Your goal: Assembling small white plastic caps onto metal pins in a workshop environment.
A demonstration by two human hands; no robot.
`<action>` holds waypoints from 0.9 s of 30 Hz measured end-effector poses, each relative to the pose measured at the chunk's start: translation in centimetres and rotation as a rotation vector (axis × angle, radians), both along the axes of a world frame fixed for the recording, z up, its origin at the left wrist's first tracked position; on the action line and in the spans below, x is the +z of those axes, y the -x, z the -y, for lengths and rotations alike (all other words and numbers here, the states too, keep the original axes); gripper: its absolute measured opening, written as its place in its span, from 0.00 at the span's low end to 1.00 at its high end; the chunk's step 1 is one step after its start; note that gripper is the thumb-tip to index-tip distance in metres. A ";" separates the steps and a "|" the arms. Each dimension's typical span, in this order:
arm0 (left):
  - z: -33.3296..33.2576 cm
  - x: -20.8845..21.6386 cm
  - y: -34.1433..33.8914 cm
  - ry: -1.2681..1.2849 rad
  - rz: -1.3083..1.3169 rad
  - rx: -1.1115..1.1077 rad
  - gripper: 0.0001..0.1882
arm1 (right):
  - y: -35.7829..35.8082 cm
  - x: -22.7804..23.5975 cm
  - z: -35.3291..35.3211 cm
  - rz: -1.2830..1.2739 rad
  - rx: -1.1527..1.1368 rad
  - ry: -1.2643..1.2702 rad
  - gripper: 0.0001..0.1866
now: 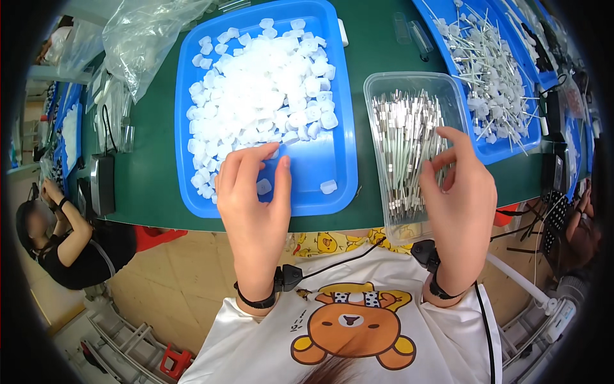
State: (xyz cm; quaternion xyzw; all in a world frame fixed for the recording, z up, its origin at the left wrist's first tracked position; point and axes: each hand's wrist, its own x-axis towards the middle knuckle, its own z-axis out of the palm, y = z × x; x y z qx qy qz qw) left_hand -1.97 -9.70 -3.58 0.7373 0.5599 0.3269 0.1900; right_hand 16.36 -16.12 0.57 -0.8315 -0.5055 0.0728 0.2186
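My left hand reaches over the near part of a blue tray, its fingers curved and the thumb apart from the forefinger. A heap of small whitish translucent plastic pieces fills most of that tray, and the left fingertips are at its near edge. To the right, my right hand hovers at the side of a clear plastic box, thumb and forefinger spread. Many thin pale rods with silvery and dark ends lie lengthwise in the box. I see nothing held in either hand.
A second blue tray at the far right holds white pieces with thin rods attached. Clear plastic bags lie at the back left of the green table. Beyond its left end, another person sits working.
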 end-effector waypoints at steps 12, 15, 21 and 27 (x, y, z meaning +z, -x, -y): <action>0.0 0.2 -0.1 -0.008 0.012 -0.005 0.08 | -1.2 2.6 2.8 -0.410 0.002 -0.095 0.17; -0.1 0.2 -0.1 -0.018 -0.012 -0.005 0.09 | -2.4 2.5 3.8 -0.393 0.131 -0.071 0.13; -0.1 0.4 -0.3 -0.020 -0.059 0.007 0.11 | -2.4 2.6 4.8 -0.710 0.110 -0.269 0.10; -0.9 -0.3 -1.8 -0.014 -0.099 0.015 0.10 | -2.2 1.5 5.6 -0.723 0.345 -0.563 0.08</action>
